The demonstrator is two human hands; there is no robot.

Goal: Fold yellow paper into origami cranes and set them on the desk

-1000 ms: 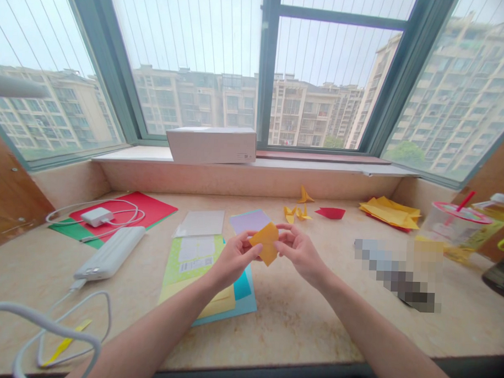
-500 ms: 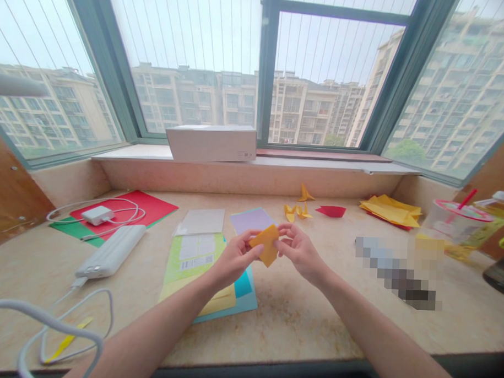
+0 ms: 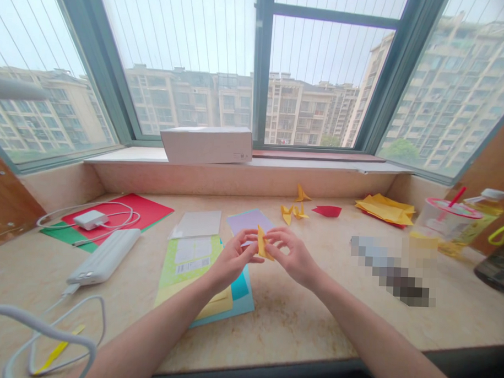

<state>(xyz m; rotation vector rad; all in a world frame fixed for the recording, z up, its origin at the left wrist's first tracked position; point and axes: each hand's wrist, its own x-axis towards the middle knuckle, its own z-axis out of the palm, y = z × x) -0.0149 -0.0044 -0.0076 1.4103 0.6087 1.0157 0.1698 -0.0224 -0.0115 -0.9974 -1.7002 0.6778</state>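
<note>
Between my two hands, above the table, is a small piece of folded yellow origami paper (image 3: 261, 245), seen nearly edge-on. My left hand (image 3: 236, 253) pinches its left side between thumb and fingers. On its right side, the thumb and fingers of my right hand (image 3: 293, 254) close on the same paper. Beyond my hands lie several folded yellow paper pieces (image 3: 299, 211) and a folded red paper piece (image 3: 327, 211). Under and left of my left hand are a purple sheet (image 3: 247, 221) and a green paper packet (image 3: 191, 258) over blue sheets.
At left, a white charger (image 3: 90, 220) rests on red and green paper (image 3: 151, 211), beside a white power bank (image 3: 104, 255) and looping cable. Yellow sheets (image 3: 386, 208), a plastic cup (image 3: 447, 223) and bottles stand at right. A white box (image 3: 206, 146) sits on the sill.
The folded yellow paper has turned from showing a flat diamond face to nearly edge-on in my fingers. Both hands stay on it; the whole view has shifted slightly.
</note>
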